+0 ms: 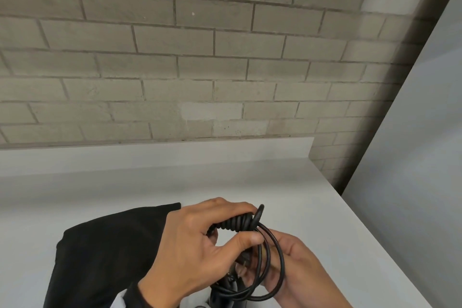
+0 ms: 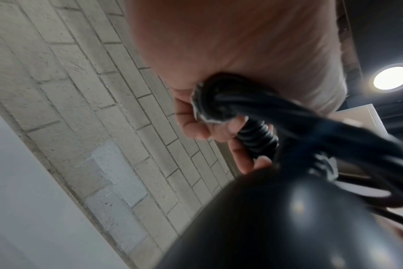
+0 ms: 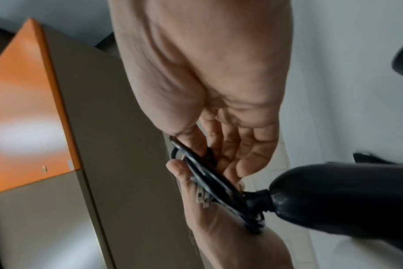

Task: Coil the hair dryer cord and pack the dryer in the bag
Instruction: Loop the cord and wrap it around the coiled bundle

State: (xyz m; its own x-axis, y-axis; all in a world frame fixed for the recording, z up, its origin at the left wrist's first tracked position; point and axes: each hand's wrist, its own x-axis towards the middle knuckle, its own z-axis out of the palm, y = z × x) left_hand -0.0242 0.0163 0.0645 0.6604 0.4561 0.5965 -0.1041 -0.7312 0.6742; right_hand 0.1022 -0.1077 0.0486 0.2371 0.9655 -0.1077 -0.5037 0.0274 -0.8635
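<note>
My left hand (image 1: 237, 229) grips the tightly wrapped part of the black cord (image 1: 235, 222), with fingers over it and thumb under. Loose loops of the cord (image 1: 282, 262) hang down across my right hand (image 1: 295, 257), which holds them from below with its palm up. The plug's metal prongs (image 3: 201, 197) show between the two hands. The black hair dryer (image 3: 345, 200) hangs below the hands on the cord, and its glossy body (image 2: 288, 227) fills the lower left wrist view. A black fabric bag (image 1: 105, 252) lies flat on the white table (image 1: 175, 182), left of my hands.
A grey brick wall (image 1: 225, 57) stands right behind the table. A white panel (image 1: 412, 157) rises along the table's right edge. An orange and beige cabinet (image 3: 30, 109) appears in the right wrist view.
</note>
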